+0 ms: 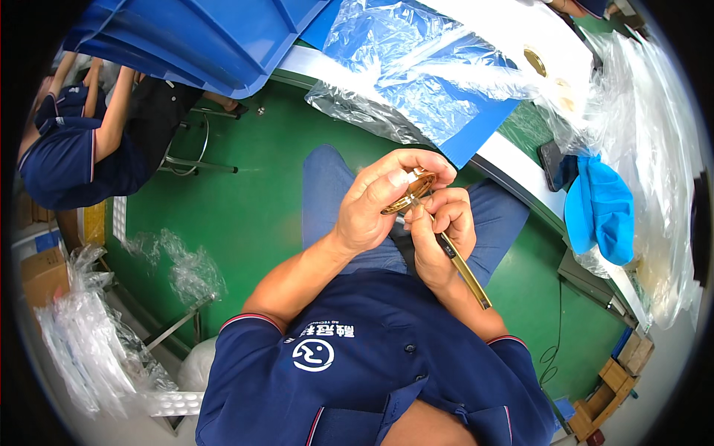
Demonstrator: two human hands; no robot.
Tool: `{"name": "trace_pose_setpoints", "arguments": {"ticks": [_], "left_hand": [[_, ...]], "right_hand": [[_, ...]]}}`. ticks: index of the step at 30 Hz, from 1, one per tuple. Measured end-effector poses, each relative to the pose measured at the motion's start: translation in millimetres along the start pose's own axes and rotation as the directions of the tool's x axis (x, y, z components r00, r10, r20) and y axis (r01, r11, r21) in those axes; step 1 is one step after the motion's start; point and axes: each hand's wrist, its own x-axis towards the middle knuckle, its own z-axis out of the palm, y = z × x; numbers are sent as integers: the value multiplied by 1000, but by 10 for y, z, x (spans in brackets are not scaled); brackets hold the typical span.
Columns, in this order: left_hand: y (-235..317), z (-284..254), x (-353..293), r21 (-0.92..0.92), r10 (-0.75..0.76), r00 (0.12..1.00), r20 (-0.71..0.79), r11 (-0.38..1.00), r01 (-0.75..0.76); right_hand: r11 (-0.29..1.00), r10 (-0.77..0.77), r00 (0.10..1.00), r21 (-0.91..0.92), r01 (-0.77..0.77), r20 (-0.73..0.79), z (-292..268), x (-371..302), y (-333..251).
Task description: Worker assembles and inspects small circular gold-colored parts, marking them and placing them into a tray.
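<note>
My left hand [372, 202] is closed round the edge of a round, gold-coloured shiny piece [400, 204], which looks like a shallow ring or cap and is held tilted over my lap. In my right hand [448, 227] is a slim utility knife [468, 276] with a gold-and-black handle, its rear end pointing down toward my right forearm. The knife's front end reaches up to the round piece. My fingertips hide where the two meet. Both hands are close together, almost touching.
Ahead, clear plastic film [416, 74] covers a blue sheet on the white table [506, 18]. Another gold round piece [535, 62] lies there. At right are a phone [554, 165] and a blue cap [601, 208]. A blue bin [201, 37] stands far left, near a seated person [82, 160].
</note>
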Motion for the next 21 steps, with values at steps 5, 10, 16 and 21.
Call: {"name": "trace_pose_setpoints", "arguments": {"ticks": [5, 10, 16, 21], "left_hand": [[-20, -8, -3, -22, 2, 1000, -13, 1000, -3], [-9, -6, -12, -12, -10, 1000, -25, 1000, 10], [-13, -10, -17, 18, -16, 1000, -20, 1000, 17], [-18, -6, -14, -51, 23, 1000, 4, 998, -23]], "right_hand": [[1000, 6, 1000, 24, -6, -25, 9, -2, 8], [1000, 14, 1000, 26, -14, -13, 5, -5, 23], [999, 14, 1000, 39, -13, -26, 13, -12, 48], [999, 7, 999, 38, -5, -31, 13, -7, 55]]}}
